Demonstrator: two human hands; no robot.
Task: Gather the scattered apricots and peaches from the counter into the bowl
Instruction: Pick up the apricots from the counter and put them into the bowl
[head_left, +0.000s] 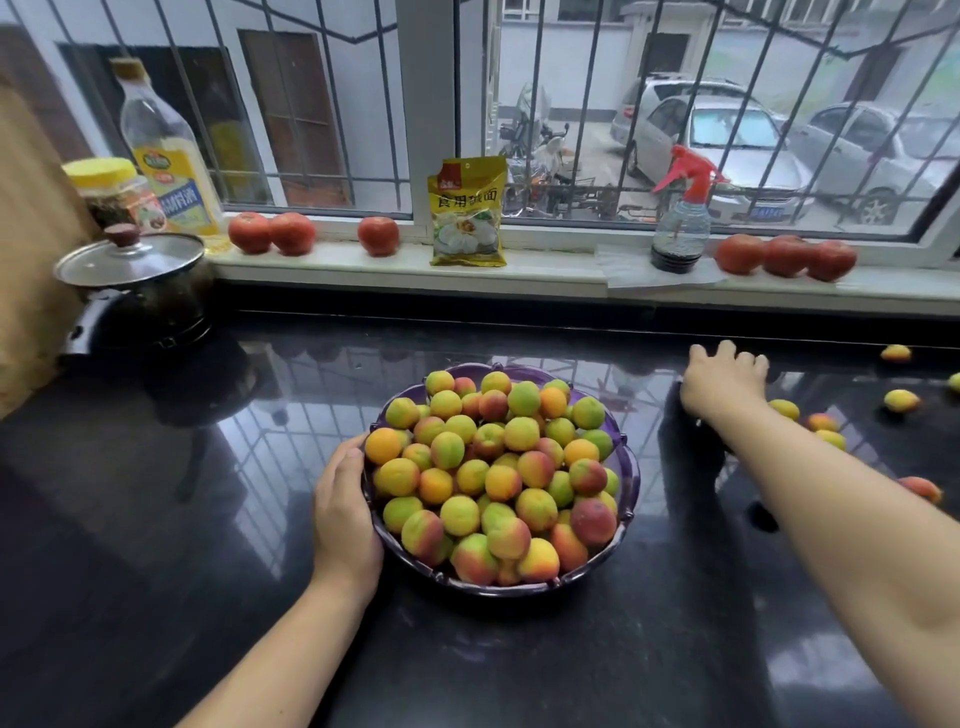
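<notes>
Purple bowl (626, 483) mid-counter, round, heaped with fruit. Left hand (345, 512) cups bowl's left rim. Right hand (724, 384) right of bowl, fingers spread, seemingly empty. Loose apricots (901, 400) farther right; pot (140, 291) far left.

Soft, overcast daylight enters through the barred window (675, 104) and mirrors as pale glare on the glossy black stone counter (649, 649). Shadows stay faint, while the wide lens bows the frame edges and leaves distant detail slightly soft.
</notes>
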